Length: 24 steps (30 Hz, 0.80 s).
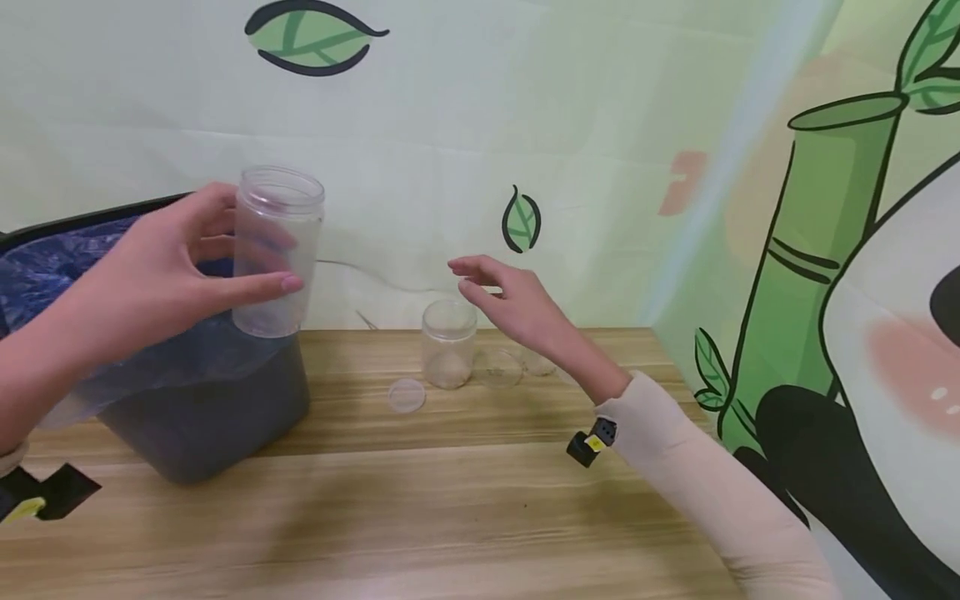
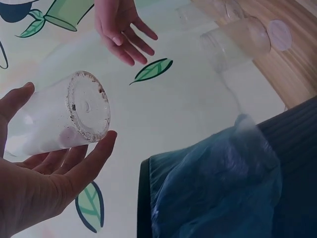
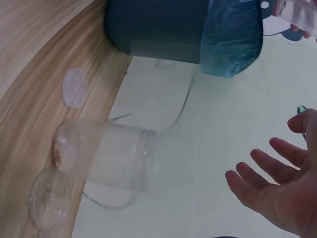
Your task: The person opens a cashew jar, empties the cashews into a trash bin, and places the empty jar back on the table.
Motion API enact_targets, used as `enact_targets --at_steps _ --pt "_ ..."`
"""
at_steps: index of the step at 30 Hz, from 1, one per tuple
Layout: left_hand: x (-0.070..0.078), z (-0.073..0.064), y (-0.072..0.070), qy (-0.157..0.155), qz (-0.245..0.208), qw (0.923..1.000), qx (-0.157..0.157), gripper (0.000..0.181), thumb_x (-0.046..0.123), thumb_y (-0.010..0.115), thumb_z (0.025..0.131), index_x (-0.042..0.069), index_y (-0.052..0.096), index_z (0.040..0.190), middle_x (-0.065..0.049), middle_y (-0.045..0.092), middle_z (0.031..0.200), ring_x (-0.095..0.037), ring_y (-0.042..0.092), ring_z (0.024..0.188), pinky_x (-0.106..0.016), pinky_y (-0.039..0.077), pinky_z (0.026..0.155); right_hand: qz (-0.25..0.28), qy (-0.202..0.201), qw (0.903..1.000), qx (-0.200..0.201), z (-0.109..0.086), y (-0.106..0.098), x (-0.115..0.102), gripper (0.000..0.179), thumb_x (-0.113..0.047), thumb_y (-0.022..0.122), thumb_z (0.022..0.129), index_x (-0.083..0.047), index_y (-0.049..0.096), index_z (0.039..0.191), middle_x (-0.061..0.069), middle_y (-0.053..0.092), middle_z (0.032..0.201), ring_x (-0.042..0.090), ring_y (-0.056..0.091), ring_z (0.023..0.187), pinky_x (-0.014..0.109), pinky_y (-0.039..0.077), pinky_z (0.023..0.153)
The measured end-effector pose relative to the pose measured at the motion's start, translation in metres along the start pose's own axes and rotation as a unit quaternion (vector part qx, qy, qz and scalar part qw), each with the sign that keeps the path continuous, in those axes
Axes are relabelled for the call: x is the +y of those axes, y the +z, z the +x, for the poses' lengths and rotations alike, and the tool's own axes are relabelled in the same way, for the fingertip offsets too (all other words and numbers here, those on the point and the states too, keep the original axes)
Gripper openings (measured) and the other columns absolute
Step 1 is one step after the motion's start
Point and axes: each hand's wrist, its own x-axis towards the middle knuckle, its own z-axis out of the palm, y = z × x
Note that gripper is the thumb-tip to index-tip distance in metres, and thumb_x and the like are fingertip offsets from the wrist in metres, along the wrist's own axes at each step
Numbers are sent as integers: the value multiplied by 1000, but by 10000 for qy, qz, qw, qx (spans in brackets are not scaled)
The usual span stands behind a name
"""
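Observation:
My left hand (image 1: pixel 161 267) grips a clear lidless jar (image 1: pixel 281 196) upright, fingers and thumb round its side, in front of the bin's right rim. Brown specks ring the jar's base (image 2: pixel 88 106) in the left wrist view. My right hand (image 1: pixel 517 304) hovers holding nothing, fingers apart and loosely bent, above a second clear jar (image 1: pixel 448 350) on the table. That jar stands uncovered, with a round translucent lid (image 1: pixel 407 396) lying to its left and a clear disc (image 1: pixel 498 368) to its right. Another clear piece (image 1: pixel 538 362) is partly hidden behind the right wrist.
A dark grey bin (image 1: pixel 217 408) lined with a blue plastic bag (image 1: pixel 75 250) stands on the left of the wooden table (image 1: pixel 420 517). Behind the table hangs a printed wall cloth (image 1: pixel 420 167), and a thin cord (image 1: pixel 375 275) runs along it.

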Motion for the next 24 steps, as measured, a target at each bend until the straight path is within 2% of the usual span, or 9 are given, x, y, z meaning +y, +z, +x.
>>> enact_targets --at_steps 4,5,7,9,11,14,16,20,24 --pt "0 -3 11 35 -295 9995 -87 68 43 81 85 19 46 138 -3 58 134 -34 55 129 -47 52 89 -984 -466 9941 -17 -5 5 6 42 -25 53 106 -10 55 144 5 57 146 24 52 135 42 43 111" --pt "-1 -3 13 38 -391 9992 -112 70 42 82 85 19 45 140 -4 58 136 -33 54 130 -47 52 91 -1310 -613 9895 -2 -6 6 8 42 -25 54 105 -9 55 144 7 57 146 25 50 137 42 41 112" --pt "-2 -4 18 67 -494 9987 -132 72 39 83 85 19 44 142 -5 57 136 -32 54 131 -38 54 90 -1906 -866 9778 32 -9 9 12 42 -25 55 104 -8 56 143 10 57 145 29 49 137 43 38 115" --pt "-4 -4 24 108 -525 9985 -140 73 38 84 84 19 43 142 -5 57 137 -30 55 130 -33 55 89 -2302 -1033 9676 65 -12 13 17 41 -24 56 103 -8 58 141 12 58 143 31 49 136 44 38 115" --pt "-7 -3 32 169 -537 9983 -123 72 36 84 84 18 44 140 -5 56 137 -30 56 128 -36 55 90 -2508 -1089 9619 70 -16 17 22 42 -25 57 102 -7 59 140 13 58 142 32 51 134 44 39 114" --pt "-13 -2 44 339 -592 9976 -111 72 34 85 84 15 44 139 -8 54 138 -34 56 126 -53 52 96 -2669 -1097 9575 34 -22 22 30 42 -26 58 102 -8 59 140 13 59 142 32 51 134 44 40 114" --pt "-18 -2 53 466 -732 9961 -133 71 29 85 84 13 44 140 -10 52 138 -36 56 124 -58 49 98 -2719 -1086 9562 4 -24 26 34 42 -26 58 102 -8 60 140 13 59 142 31 52 133 44 40 113" --pt "-29 -1 69 610 -1047 9924 -206 71 23 86 84 12 45 141 -11 52 138 -33 58 119 -55 50 96 -2756 -1089 9551 -36 -28 33 41 43 -26 60 101 -8 60 140 12 59 142 29 52 133 44 40 113" --pt "-42 2 85 522 -1224 9907 -293 71 24 86 83 15 46 141 -10 55 136 -34 60 117 -53 51 94 -2748 -1095 9552 -35 -30 39 45 43 -27 60 100 -8 60 140 12 58 142 29 52 133 43 40 113"
